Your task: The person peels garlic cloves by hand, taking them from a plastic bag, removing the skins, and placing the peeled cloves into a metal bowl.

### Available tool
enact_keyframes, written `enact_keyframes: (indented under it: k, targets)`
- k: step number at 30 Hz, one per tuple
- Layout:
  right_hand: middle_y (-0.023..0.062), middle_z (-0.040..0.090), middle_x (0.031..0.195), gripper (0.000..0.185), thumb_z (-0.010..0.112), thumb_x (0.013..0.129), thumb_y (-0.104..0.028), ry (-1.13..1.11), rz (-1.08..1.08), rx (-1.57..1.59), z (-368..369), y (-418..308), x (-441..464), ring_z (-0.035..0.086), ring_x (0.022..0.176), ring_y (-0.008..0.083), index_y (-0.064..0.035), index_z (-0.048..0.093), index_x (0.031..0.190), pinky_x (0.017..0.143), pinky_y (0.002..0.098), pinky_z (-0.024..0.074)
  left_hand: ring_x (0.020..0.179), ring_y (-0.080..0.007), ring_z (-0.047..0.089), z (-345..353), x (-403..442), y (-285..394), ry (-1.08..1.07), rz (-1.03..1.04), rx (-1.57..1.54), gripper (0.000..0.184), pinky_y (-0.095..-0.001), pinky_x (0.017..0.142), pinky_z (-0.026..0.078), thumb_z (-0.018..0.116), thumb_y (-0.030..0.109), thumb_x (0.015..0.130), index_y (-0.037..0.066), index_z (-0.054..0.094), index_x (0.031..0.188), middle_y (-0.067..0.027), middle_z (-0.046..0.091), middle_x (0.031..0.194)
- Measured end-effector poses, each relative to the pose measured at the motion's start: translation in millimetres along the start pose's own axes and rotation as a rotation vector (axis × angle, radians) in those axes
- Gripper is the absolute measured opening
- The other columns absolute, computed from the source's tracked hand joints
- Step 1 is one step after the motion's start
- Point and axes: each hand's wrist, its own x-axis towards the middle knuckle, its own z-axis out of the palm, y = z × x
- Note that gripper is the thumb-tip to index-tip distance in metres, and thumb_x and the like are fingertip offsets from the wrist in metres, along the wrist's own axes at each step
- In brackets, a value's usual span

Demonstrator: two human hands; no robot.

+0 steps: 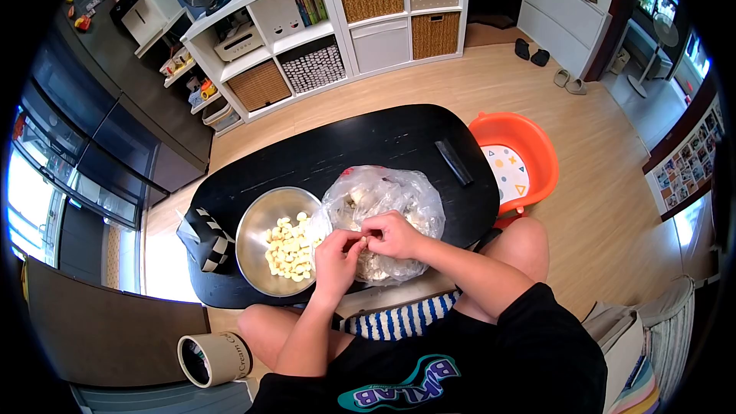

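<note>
On my remote feed, I saw the bag point(422, 201) on the tabletop point(345, 146), the bowl point(253, 222) of pieces point(290, 251) beside it at nine o'clock, a strip point(454, 162) at two; beyond the edge, a tub point(543, 149) lay at two, shelving point(335, 15) at twelve.

**Your left hand point(336, 262) meets right hand point(392, 234) over plastic bag point(424, 211)**

You pinch a small piece point(366, 241), mostly hidden; metal bowl point(254, 234) with pale pieces point(290, 249) just beside bag; both on black table point(268, 167); orange tub point(541, 155) beside table.
</note>
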Motion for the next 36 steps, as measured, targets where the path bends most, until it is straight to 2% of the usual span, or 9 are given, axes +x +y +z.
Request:
enact_keyframes:
  k: [11,17,19,20,23,26,29,31,36]
  targets:
    - [0.0153,0.056,0.061,0.006,0.062,0.075,-0.006,0.041,-0.035,-0.057,3.4,2.6,-0.3,0.056,0.052,0.0257,-0.0002,0.059,0.075,0.051,0.0361,0.0428,0.076,-0.0181,0.071,0.4,0.3,-1.4,0.013,0.010,-0.004,0.010,-0.0284,0.069,0.056,0.072,-0.003,0.085,-0.003,0.069,0.094,-0.0120,0.071,0.086]
    - [0.0147,0.058,0.063,0.013,0.064,0.079,-0.011,0.028,-0.028,-0.070,1.3,-1.9,0.7,0.059,0.056,0.0298,-0.0006,0.057,0.076,0.054,0.0384,0.0451,0.075,-0.0182,0.070,0.0,0.7,-0.3,0.038,0.012,-0.027,0.012,-0.0285,0.069,0.055,0.072,-0.003,0.085,-0.003,0.069,0.096,-0.0122,0.070,0.086]
    - [0.0148,0.059,0.064,0.017,0.065,0.082,-0.015,0.000,-0.032,-0.106,0.2,-2.9,1.0,0.060,0.057,0.0312,-0.0010,0.056,0.077,0.054,0.0393,0.0458,0.074,-0.0236,0.071,-0.5,1.0,0.9,0.060,0.033,-0.019,0.012,-0.0311,0.067,0.056,0.073,-0.002,0.084,-0.002,0.068,0.095,-0.0135,0.068,0.087]
    - [0.0148,0.059,0.064,0.017,0.065,0.082,-0.015,0.000,-0.032,-0.106,0.3,-3.4,0.8,0.060,0.057,0.0312,-0.0010,0.056,0.077,0.054,0.0393,0.0458,0.074,-0.0236,0.071,-1.0,1.1,1.5,0.060,0.033,-0.019,0.012,-0.0311,0.067,0.056,0.073,-0.002,0.084,-0.002,0.068,0.095,-0.0135,0.068,0.087]
    - [0.0152,0.060,0.066,0.019,0.065,0.084,-0.017,-0.013,-0.026,-0.130,0.0,-5.1,0.6,0.062,0.061,0.0333,-0.0017,0.055,0.078,0.057,0.0412,0.0474,0.075,-0.0239,0.071,-2.2,1.6,3.6,0.048,0.029,-0.015,0.012,-0.0315,0.068,0.056,0.072,-0.002,0.084,-0.002,0.068,0.096,-0.0134,0.068,0.088]
    - [0.0159,0.061,0.070,0.019,0.065,0.085,-0.018,-0.021,-0.043,-0.204,-2.5,-7.1,0.6,0.063,0.067,0.0349,-0.0022,0.055,0.081,0.062,0.0426,0.0486,0.076,-0.0196,0.070,-2.3,2.1,4.1,0.057,0.035,-0.015,0.013,-0.0286,0.069,0.056,0.072,-0.005,0.083,-0.003,0.068,0.096,-0.0126,0.069,0.087]
    - [0.0168,0.063,0.075,0.018,0.063,0.087,-0.018,-0.052,-0.023,-0.216,-4.2,-7.9,0.6,0.064,0.073,0.0368,-0.0022,0.055,0.083,0.066,0.0443,0.0493,0.077,-0.0201,0.070,-1.9,2.5,2.6,0.059,0.052,-0.013,0.014,-0.0290,0.070,0.056,0.072,-0.006,0.083,-0.003,0.068,0.096,-0.0128,0.069,0.088]
    - [0.0178,0.063,0.077,0.018,0.061,0.088,-0.018,-0.061,-0.064,-0.220,-4.8,-8.9,0.9,0.064,0.076,0.0386,-0.0018,0.055,0.083,0.068,0.0456,0.0496,0.076,-0.0250,0.071,-1.7,2.6,2.9,0.062,0.062,-0.019,0.011,-0.0321,0.069,0.057,0.072,-0.001,0.085,-0.001,0.068,0.095,-0.0134,0.068,0.089]
    - [0.0184,0.063,0.078,0.016,0.059,0.089,-0.016,-0.061,-0.088,-0.220,-4.6,-7.0,0.9,0.064,0.077,0.0399,-0.0012,0.055,0.084,0.070,0.0467,0.0499,0.076,-0.0247,0.071,-1.4,2.6,3.2,0.064,0.059,-0.014,0.010,-0.0319,0.069,0.057,0.072,-0.001,0.085,-0.001,0.068,0.094,-0.0133,0.068,0.089]
